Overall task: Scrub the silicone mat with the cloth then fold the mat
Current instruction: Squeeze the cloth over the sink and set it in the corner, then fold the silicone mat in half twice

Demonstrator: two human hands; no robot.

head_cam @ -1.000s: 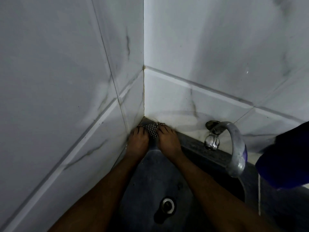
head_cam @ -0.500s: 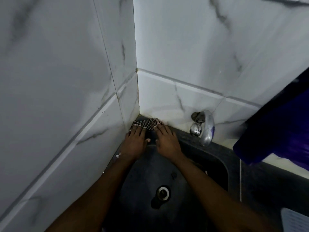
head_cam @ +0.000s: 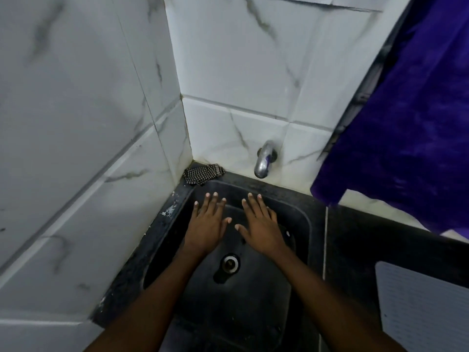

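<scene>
Both hands, left (head_cam: 206, 222) and right (head_cam: 262, 224), hover flat and empty over the black sink (head_cam: 299, 214). The checked cloth (head_cam: 203, 174) sits bunched in the corner; the ribbed silicone mat (head_cam: 421, 306) lies on the worktop (head_cam: 355, 237). No writing shows.

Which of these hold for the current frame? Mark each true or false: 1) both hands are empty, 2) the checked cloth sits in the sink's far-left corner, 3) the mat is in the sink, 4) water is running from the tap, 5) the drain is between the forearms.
1) Left hand and right hand are both empty: true, open and spread above the sink.
2) Checked cloth lies on the sink's far-left corner: true.
3) Mat is in the sink: false, it lies on the counter at right.
4) Water runs from the tap: false, no stream shows.
5) Drain is between the forearms: true.
</scene>
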